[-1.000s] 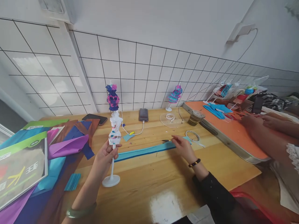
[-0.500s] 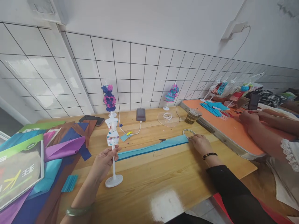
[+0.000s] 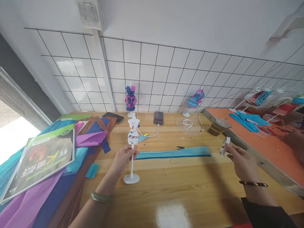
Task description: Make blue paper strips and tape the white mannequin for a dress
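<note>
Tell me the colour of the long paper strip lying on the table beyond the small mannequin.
The paper strip is teal blue with a darker blue lower edge, seen in the head view.

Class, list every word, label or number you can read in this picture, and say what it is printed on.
Booklet on the coloured paper sheets: large white characters, seen upside down, the clearest reading "王"; the rest cannot be made out.
Small print along the booklet's edges: too small and blurred.
Mannequin in the left hand, cup, phones: no readable text.

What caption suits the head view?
Left hand holds a mannequin stand; right hand lifts a tape roll.
</note>
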`<action>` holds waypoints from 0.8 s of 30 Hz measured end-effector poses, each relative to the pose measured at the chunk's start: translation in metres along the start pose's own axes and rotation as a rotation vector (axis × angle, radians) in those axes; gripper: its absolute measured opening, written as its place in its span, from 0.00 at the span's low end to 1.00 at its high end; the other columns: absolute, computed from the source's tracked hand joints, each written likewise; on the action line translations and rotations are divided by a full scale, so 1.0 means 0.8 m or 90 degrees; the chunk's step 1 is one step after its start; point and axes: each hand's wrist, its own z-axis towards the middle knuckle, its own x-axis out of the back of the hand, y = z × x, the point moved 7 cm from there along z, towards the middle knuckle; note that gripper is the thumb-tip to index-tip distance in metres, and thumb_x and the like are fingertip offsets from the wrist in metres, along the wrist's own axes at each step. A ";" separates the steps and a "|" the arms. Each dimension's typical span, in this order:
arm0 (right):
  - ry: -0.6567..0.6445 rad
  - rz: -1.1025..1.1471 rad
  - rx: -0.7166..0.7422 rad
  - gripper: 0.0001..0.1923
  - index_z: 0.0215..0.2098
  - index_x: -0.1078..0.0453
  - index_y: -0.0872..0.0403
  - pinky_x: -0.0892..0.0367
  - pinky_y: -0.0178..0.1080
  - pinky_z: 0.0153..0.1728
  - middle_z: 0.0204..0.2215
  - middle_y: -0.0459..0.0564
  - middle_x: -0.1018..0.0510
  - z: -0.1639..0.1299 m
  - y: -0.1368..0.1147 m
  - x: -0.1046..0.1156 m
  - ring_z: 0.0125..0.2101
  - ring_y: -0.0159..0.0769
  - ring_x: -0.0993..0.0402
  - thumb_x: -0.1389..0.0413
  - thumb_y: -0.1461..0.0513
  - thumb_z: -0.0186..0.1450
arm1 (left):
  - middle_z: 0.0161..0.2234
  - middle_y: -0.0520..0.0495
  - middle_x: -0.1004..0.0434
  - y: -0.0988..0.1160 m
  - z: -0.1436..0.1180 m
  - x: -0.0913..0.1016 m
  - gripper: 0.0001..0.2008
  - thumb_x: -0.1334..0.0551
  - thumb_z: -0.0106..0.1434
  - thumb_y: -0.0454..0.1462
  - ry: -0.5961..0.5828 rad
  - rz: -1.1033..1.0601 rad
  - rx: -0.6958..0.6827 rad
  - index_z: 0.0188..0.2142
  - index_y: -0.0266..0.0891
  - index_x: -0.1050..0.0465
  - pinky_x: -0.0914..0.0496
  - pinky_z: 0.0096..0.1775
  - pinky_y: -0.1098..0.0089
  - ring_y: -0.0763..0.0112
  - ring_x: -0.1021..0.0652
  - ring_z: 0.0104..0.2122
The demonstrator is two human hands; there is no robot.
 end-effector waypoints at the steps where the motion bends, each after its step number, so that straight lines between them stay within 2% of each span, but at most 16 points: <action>1: -0.035 0.046 -0.003 0.18 0.29 0.31 0.54 0.33 0.42 0.29 0.32 0.57 0.24 -0.006 -0.015 -0.014 0.29 0.40 0.28 0.50 0.48 0.56 | 0.23 0.51 0.27 0.002 -0.002 -0.003 0.13 0.34 0.50 0.42 -0.006 -0.001 -0.003 0.29 0.35 0.32 0.38 0.26 0.75 0.79 0.32 0.21; 2: -0.085 0.101 -0.010 0.18 0.29 0.31 0.53 0.32 0.40 0.29 0.32 0.55 0.24 -0.015 -0.032 -0.031 0.27 0.36 0.29 0.50 0.48 0.56 | 0.23 0.52 0.28 0.003 -0.003 -0.005 0.13 0.35 0.51 0.43 -0.011 -0.005 -0.003 0.28 0.35 0.34 0.39 0.24 0.76 0.79 0.32 0.20; 3: -0.159 0.243 -0.058 0.15 0.29 0.31 0.53 0.32 0.38 0.29 0.33 0.53 0.25 -0.027 -0.048 -0.054 0.26 0.33 0.31 0.47 0.50 0.55 | 0.22 0.53 0.30 0.005 -0.005 -0.008 0.14 0.36 0.52 0.44 -0.016 -0.013 0.001 0.28 0.36 0.36 0.41 0.22 0.76 0.81 0.34 0.17; 5: -0.239 0.451 -0.148 0.11 0.26 0.33 0.53 0.34 0.35 0.24 0.29 0.49 0.26 -0.058 -0.085 -0.094 0.22 0.28 0.35 0.43 0.54 0.53 | 0.18 0.57 0.35 0.005 -0.008 -0.013 0.14 0.39 0.55 0.45 -0.027 -0.037 0.016 0.26 0.38 0.41 0.49 0.17 0.78 0.84 0.40 0.12; 7: -0.331 0.561 -0.217 0.08 0.28 0.33 0.53 0.37 0.31 0.21 0.28 0.47 0.27 -0.094 -0.126 -0.135 0.20 0.25 0.38 0.40 0.58 0.52 | 0.15 0.61 0.43 0.005 -0.010 -0.015 0.15 0.40 0.56 0.45 -0.038 -0.062 0.033 0.26 0.39 0.43 0.56 0.16 0.78 0.86 0.48 0.11; 9: -0.413 0.636 -0.276 0.08 0.29 0.33 0.53 0.37 0.30 0.21 0.28 0.45 0.27 -0.128 -0.162 -0.172 0.21 0.24 0.38 0.39 0.61 0.52 | 0.14 0.63 0.50 0.003 -0.010 -0.015 0.14 0.40 0.56 0.44 -0.048 -0.076 0.043 0.26 0.39 0.43 0.58 0.15 0.78 0.86 0.51 0.11; 11: -0.464 0.673 -0.298 0.10 0.30 0.34 0.53 0.37 0.29 0.22 0.28 0.44 0.26 -0.155 -0.190 -0.201 0.22 0.23 0.37 0.38 0.62 0.52 | 0.13 0.64 0.56 0.001 -0.010 -0.013 0.14 0.38 0.54 0.43 -0.060 -0.086 0.057 0.28 0.39 0.41 0.60 0.15 0.78 0.86 0.53 0.11; 16: -0.502 0.654 -0.210 0.14 0.34 0.36 0.53 0.36 0.31 0.26 0.29 0.45 0.24 -0.186 -0.236 -0.249 0.23 0.24 0.34 0.38 0.60 0.53 | 0.12 0.65 0.58 -0.005 -0.015 -0.016 0.16 0.37 0.53 0.45 -0.098 -0.095 0.097 0.33 0.36 0.36 0.61 0.14 0.78 0.85 0.55 0.11; 21: -0.508 0.544 -0.043 0.13 0.34 0.35 0.53 0.34 0.34 0.29 0.31 0.48 0.23 -0.204 -0.264 -0.274 0.29 0.30 0.30 0.39 0.57 0.54 | 0.11 0.65 0.56 -0.005 -0.018 -0.023 0.16 0.36 0.52 0.47 -0.131 -0.091 0.104 0.31 0.37 0.35 0.61 0.13 0.78 0.86 0.54 0.10; 24: -0.523 0.534 0.001 0.12 0.33 0.34 0.53 0.33 0.36 0.30 0.32 0.49 0.24 -0.214 -0.270 -0.287 0.31 0.33 0.29 0.39 0.56 0.54 | 0.09 0.65 0.54 -0.006 -0.015 -0.020 0.16 0.35 0.51 0.45 -0.114 -0.087 0.098 0.29 0.38 0.37 0.61 0.13 0.78 0.86 0.53 0.09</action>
